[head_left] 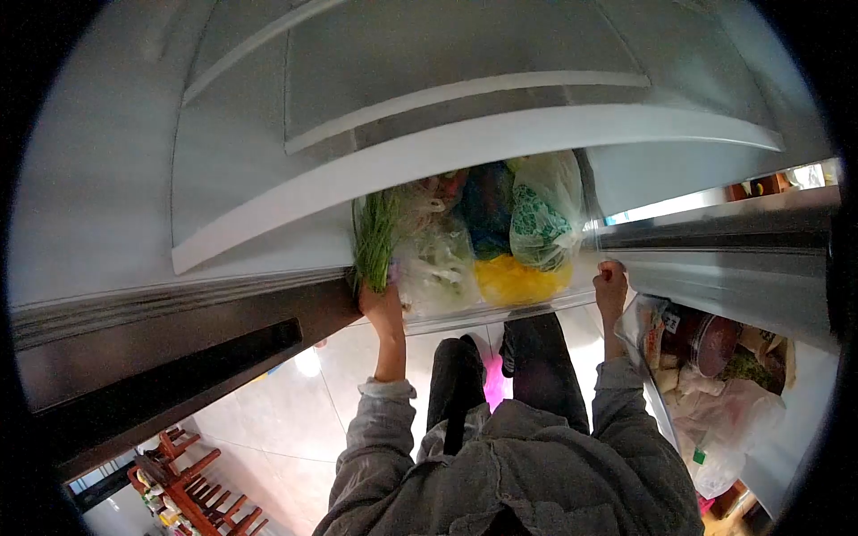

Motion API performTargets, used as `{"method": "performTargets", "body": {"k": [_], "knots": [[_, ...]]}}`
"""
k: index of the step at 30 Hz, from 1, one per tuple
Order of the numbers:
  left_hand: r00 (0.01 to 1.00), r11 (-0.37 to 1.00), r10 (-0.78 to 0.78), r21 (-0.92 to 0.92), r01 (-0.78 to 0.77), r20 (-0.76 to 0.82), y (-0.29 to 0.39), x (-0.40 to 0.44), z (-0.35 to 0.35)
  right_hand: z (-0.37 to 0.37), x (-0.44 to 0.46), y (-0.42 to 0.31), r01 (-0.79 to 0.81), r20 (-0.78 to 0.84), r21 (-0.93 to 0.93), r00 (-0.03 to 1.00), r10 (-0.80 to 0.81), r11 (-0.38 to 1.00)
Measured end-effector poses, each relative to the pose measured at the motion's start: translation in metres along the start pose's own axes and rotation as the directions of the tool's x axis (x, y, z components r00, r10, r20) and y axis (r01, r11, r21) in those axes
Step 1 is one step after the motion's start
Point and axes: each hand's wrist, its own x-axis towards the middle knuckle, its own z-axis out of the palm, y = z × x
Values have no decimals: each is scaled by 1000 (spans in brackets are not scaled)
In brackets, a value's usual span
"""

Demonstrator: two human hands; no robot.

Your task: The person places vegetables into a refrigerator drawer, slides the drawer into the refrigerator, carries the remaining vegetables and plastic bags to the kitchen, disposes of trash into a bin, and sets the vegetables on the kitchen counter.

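Note:
My left hand (382,305) is closed around the lower end of a bunch of long thin green stalks (377,234), which look like chives. A bit of purple shows beside the stalks, and most of the fingers are hidden. The bunch stands at the left end of a pulled-out clear fridge drawer (483,318). My right hand (611,284) has its fingers curled at the drawer's right front corner. In the drawer lie a clear bag (438,272) of pale produce, a yellow bag (523,280), a dark blue bag (487,214) and a clear bag with green print (543,210).
White fridge shelves (474,143) curve above the drawer. A dark door (206,357) stands open at left. The right door's bin (657,384) holds packaged food and plastic bags. Wooden furniture (201,482) is on the tiled floor (286,420) at lower left.

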Motion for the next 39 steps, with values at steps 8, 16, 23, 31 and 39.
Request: {"method": "performTargets", "body": {"k": [8, 16, 23, 31, 39], "knots": [[758, 986, 120, -167, -15, 642, 60, -142, -56, -4, -14, 5, 62, -36, -232, 997, -72, 971], [602, 507, -299, -411, 757, 740, 15, -135, -22, 3, -20, 22, -40, -172, 82, 984, 54, 996], [695, 581, -298, -453, 676, 655, 37, -114, 6, 35, -33, -88, -666, 191, 699, 525, 829, 260], [601, 336, -258, -513, 790, 756, 21, -49, 72, 102, 41, -75, -830, 482, 522, 476, 735, 196], [572, 679, -144, -340, 650, 808, 41, -66, 16, 116, 73, -100, -755, 609, 650, 582, 540, 81]]}}
